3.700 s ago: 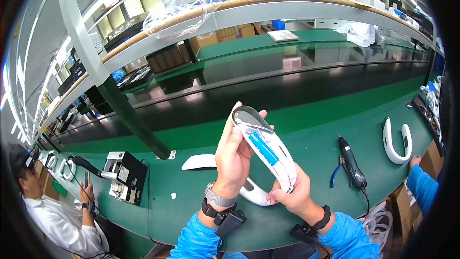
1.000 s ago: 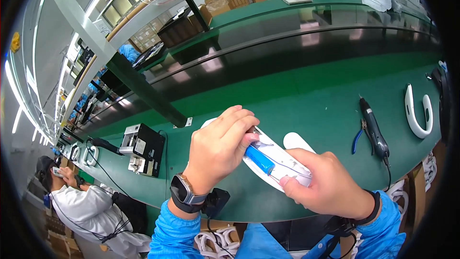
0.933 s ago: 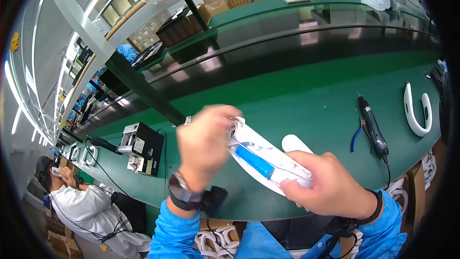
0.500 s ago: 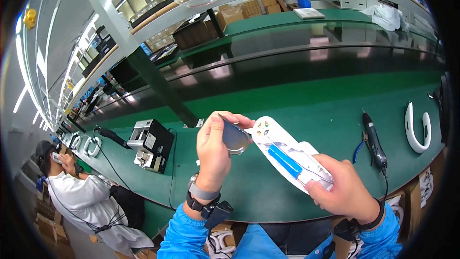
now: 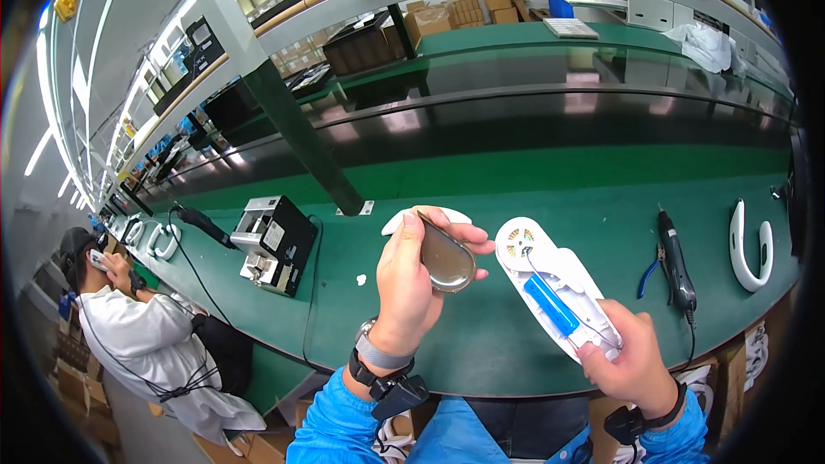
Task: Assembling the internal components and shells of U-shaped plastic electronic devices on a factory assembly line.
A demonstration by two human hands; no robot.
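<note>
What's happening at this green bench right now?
A person in blue sleeves holds two parts above the green bench. The left hand grips a teardrop-shaped grey cover, apart from the rest. The right hand holds a white open housing by its lower end; a blue cylindrical cell and thin wires show inside. A black electric screwdriver and a white curved piece lie to the right.

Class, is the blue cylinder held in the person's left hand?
No: the blue cylinder sits in the white shell held by the right hand.
</note>
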